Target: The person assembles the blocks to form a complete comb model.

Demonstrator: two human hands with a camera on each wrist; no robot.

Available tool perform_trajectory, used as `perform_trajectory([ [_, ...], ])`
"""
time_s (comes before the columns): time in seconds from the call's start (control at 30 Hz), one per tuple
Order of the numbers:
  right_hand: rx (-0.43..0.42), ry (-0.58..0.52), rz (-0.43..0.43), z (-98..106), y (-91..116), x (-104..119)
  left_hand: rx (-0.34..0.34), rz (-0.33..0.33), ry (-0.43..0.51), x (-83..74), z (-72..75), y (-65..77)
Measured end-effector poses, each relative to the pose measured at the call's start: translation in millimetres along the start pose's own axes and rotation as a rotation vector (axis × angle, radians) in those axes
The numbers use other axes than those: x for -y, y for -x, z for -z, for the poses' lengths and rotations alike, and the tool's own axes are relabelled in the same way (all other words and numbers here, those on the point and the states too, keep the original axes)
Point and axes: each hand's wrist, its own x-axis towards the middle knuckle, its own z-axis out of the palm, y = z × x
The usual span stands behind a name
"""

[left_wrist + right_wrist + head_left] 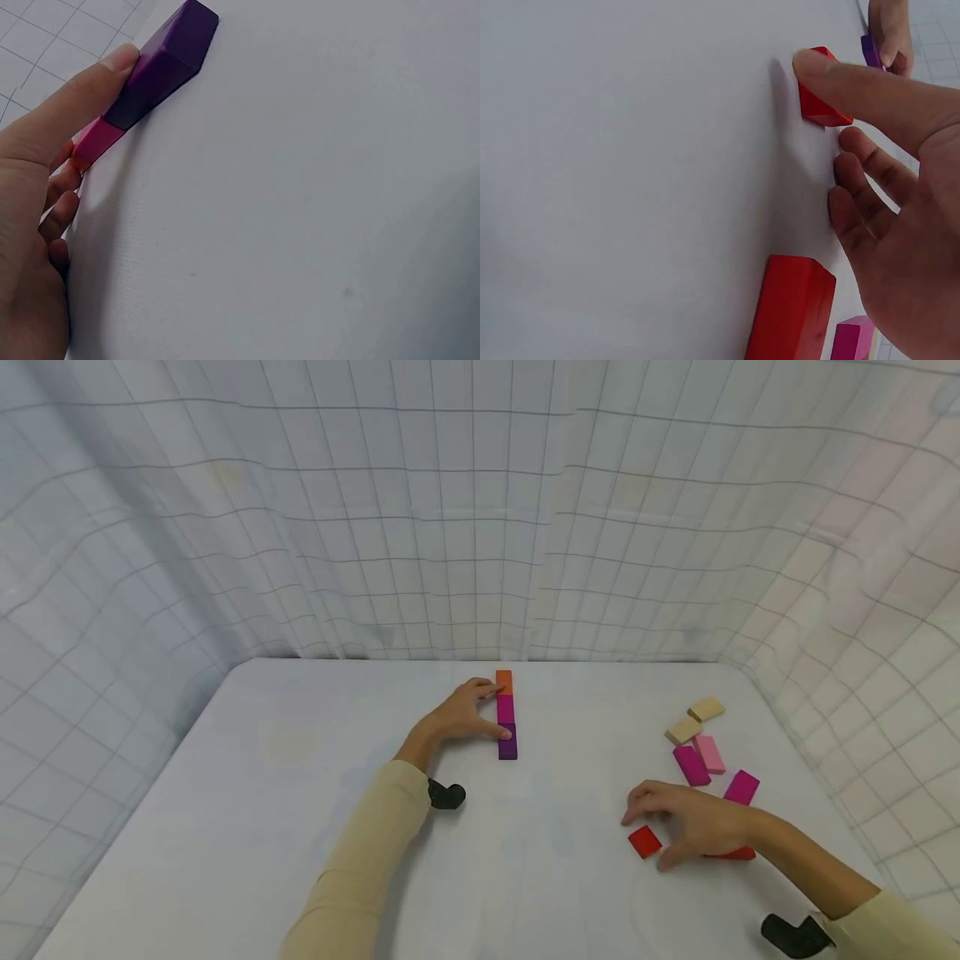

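Observation:
A straight row of blocks lies on the white table: orange block [504, 679], magenta block [506, 710] and purple block [508, 749]. My left hand [463, 712] is at the row's left side, its thumb against the purple block [172, 56] and its fingertips by the orange one. Over on the right, a small red block [645, 842] lies between the spread thumb and fingers of my right hand [701, 818]. In the right wrist view the thumb overlaps this red block [817, 101]; contact is unclear. A longer red block [791, 307] sits beneath that hand.
Beyond my right hand are two beige blocks [707, 708], a pink block [709, 754] and a magenta block [691, 766]. Another magenta block [742, 787] lies closer to the wrist. White gridded curtains [450, 527] hang around the table's far and side edges.

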Motion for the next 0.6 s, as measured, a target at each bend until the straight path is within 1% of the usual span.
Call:
perform_trajectory([
  [0.17,-0.043,0.002,0.050,-5,-5,-6,-0.011,0.000,0.004,0.4,0.0,-1.0],
  [0.23,-0.062,-0.003,0.052,-6,-8,-7,-0.011,-0.003,0.008,1.3,-0.8,-1.9],
  [0.33,-0.094,-0.004,0.028,-7,-13,-6,-0.005,-0.002,0.009,2.0,-2.0,-2.7],
  [0.47,-0.149,0.015,-0.032,-7,-26,-2,-0.001,0.003,0.000,2.3,-2.5,-3.1],
  [0.53,-0.176,0.028,-0.046,-7,-34,1,0.000,0.000,-0.005,2.4,-2.4,-3.9],
  [0.6,-0.195,0.037,-0.042,-7,-43,5,0.002,-0.005,-0.008,2.1,-2.0,-4.5],
])
